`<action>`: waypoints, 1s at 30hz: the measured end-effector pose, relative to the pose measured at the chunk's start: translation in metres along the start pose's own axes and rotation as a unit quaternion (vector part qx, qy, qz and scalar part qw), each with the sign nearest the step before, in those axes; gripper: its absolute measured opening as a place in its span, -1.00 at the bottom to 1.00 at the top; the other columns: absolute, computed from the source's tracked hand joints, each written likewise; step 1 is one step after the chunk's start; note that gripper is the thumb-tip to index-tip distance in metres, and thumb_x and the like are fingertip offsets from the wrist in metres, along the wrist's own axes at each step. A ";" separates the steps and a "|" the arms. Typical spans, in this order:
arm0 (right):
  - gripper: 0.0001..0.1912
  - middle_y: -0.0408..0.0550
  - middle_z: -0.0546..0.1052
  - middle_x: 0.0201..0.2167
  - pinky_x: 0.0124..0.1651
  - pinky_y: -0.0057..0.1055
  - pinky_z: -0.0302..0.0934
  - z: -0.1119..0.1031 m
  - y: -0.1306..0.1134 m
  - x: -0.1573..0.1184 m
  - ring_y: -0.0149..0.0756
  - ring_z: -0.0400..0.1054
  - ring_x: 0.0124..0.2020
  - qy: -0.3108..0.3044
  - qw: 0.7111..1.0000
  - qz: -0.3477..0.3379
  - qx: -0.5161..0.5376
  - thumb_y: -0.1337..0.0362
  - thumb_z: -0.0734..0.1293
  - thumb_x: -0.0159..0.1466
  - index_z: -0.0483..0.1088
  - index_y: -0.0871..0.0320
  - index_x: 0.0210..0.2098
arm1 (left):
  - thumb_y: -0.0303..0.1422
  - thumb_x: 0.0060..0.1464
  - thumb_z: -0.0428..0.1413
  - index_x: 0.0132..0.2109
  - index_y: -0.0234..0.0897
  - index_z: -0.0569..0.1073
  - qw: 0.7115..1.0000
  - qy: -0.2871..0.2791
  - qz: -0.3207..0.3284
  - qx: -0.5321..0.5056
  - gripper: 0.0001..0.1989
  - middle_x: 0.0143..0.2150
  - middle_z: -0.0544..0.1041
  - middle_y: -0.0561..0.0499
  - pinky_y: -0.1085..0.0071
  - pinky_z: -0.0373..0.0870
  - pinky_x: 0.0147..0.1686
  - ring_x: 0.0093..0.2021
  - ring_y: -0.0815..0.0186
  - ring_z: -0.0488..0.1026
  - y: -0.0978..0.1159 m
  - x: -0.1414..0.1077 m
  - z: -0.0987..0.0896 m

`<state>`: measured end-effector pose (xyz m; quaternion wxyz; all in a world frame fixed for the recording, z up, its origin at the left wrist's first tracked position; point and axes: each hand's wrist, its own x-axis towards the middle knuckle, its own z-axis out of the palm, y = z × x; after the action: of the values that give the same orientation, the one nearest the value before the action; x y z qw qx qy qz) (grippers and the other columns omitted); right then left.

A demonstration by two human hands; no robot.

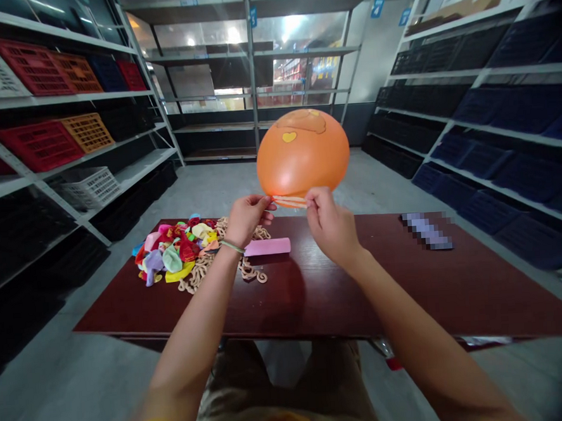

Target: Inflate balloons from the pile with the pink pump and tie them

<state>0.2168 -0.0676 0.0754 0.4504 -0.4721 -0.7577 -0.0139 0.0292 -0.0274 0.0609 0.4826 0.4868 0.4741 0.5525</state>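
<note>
Orange balloon blown up, aloft over table's far edge, approx. ctr; pale band pulled taut below it, L hand fingers pinched on L end, R hand fingers clamped on R end. Inflation looks done; can't tell if neck's knotted. Limp balloons on far L, uninflated, w/ beige coils alongside.

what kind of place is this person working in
Probably a storeroom or warehouse: tall metal shelving racks line the space, stacked with red slatted plastic crates, above a plain grey floor.
</note>
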 end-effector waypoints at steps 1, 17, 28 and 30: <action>-0.89 -0.13 0.44 -0.43 -0.40 -0.33 0.00 -0.001 0.002 0.001 -0.28 0.29 -0.49 -0.003 0.999 0.016 0.027 0.23 0.10 0.36 0.22 0.02 -0.19 | -0.27 0.12 0.22 -0.33 -0.36 0.48 1.000 -0.003 -0.005 -0.016 -0.79 -0.35 0.59 -0.11 0.50 0.38 -0.56 -0.57 0.47 0.40 0.002 0.000 -0.001; -0.90 -0.20 0.23 -0.47 -0.47 -0.39 0.03 0.019 0.015 0.010 -0.35 0.12 -0.51 0.007 0.946 0.120 0.302 0.13 0.11 0.37 0.17 -0.01 -0.21 | -0.20 0.06 0.26 -0.33 -0.32 0.45 0.984 0.077 0.101 -0.125 -0.74 -0.37 0.56 0.01 0.54 0.43 -0.47 -0.54 0.53 0.41 0.035 -0.029 0.004; -0.94 -0.24 0.20 -0.53 -0.43 -0.35 0.00 0.022 0.014 -0.001 -0.36 0.08 -0.54 -0.034 0.942 0.157 0.294 0.20 0.14 0.36 0.17 0.02 -0.21 | -0.34 0.08 0.24 -0.19 -0.30 0.58 0.980 0.049 0.123 -0.149 -0.84 -0.42 0.54 0.05 0.60 0.35 -0.57 -0.58 0.55 0.34 0.031 -0.037 -0.002; -0.94 -0.24 0.21 -0.53 -0.43 -0.35 0.00 0.020 0.013 -0.001 -0.36 0.09 -0.54 -0.036 0.949 0.145 0.277 0.20 0.14 0.37 0.17 0.02 -0.21 | -0.33 0.10 0.22 -0.16 -0.27 0.59 0.979 0.046 0.161 -0.113 -0.83 -0.45 0.53 0.06 0.58 0.34 -0.58 -0.59 0.53 0.34 0.033 -0.045 -0.002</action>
<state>0.2133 -0.0525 0.0579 0.5331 -0.4336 -0.6710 0.2784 0.0273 -0.0751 0.0895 0.4167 0.4731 0.3456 0.6950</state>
